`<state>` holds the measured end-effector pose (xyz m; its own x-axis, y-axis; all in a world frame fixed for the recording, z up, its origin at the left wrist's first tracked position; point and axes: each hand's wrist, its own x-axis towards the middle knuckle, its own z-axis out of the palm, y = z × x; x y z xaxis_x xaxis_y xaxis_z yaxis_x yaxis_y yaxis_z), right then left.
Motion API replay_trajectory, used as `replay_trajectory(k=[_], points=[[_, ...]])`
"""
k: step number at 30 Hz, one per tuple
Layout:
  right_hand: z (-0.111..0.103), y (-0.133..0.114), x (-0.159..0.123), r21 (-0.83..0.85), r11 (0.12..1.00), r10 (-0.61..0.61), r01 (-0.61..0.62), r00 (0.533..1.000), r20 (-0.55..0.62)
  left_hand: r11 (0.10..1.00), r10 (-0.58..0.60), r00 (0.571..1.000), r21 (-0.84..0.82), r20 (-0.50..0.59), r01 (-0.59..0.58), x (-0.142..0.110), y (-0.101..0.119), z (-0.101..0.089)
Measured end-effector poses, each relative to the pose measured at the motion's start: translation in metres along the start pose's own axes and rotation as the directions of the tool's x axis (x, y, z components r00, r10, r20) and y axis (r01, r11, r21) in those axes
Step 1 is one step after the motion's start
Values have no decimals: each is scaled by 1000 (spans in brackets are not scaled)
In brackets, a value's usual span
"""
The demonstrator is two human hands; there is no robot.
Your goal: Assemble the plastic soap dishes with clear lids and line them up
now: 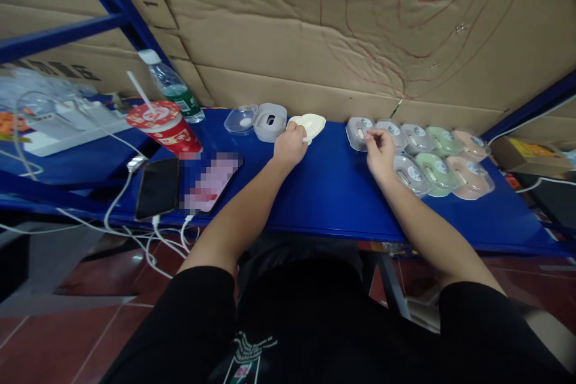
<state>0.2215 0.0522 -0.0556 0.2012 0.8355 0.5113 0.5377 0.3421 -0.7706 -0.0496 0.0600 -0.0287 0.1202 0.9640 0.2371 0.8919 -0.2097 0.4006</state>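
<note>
My left hand is closed at the near left edge of a cream-coloured shallow dish. A small white piece shows by its fingers; how it is gripped is partly hidden. Left of that hand sit a grey rounded container with a dark slot and a clear plastic lid. My right hand has thumb and forefinger pinched together beside a grey container with a clear lid. What that pinch holds, if anything, is too small to make out.
Several lidded containers in grey, green and pink stand in two rows at right. At left are a red cup with a straw, a water bottle, a dark phone, a lit phone and white cables. Cardboard backs the blue table.
</note>
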Motion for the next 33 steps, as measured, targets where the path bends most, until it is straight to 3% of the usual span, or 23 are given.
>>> replay_trajectory(k=[5,8,10,12,15,17,20,23,27,30,33], points=[[4,1,-10,-59,990,-108,124,968,225,962,45,984,-257,-171,-89,-2,5,-12],[3,-1,-12,-104,982,-126,158,956,266,887,66,981,-440,-180,-140,0,4,-14],[0,-2,-11,-144,980,-89,139,947,310,894,81,991,-432,-110,-121,0,2,-14],[-3,-3,-9,-223,969,-9,105,919,394,951,84,996,-301,27,-72,-1,1,-16],[-5,-6,-9,-394,913,116,109,855,505,993,95,959,-86,266,-75,-4,1,-21],[-4,-9,-11,-475,869,153,140,836,526,994,105,944,-20,314,-104,-7,2,-25],[-2,-11,-14,-501,849,143,165,842,520,996,45,990,74,136,-55,-8,0,-34],[-1,-10,-14,-454,880,132,141,846,517,981,-95,995,165,-20,97,-6,-12,-46],[-3,-6,-13,-374,916,90,143,837,540,945,-237,971,240,27,224,-1,-34,-55],[-3,-9,-15,-312,929,21,200,812,583,944,-254,967,223,19,243,2,-44,-56],[-3,-15,-18,-309,925,-9,222,825,566,951,-255,966,169,-42,259,3,-46,-56]])
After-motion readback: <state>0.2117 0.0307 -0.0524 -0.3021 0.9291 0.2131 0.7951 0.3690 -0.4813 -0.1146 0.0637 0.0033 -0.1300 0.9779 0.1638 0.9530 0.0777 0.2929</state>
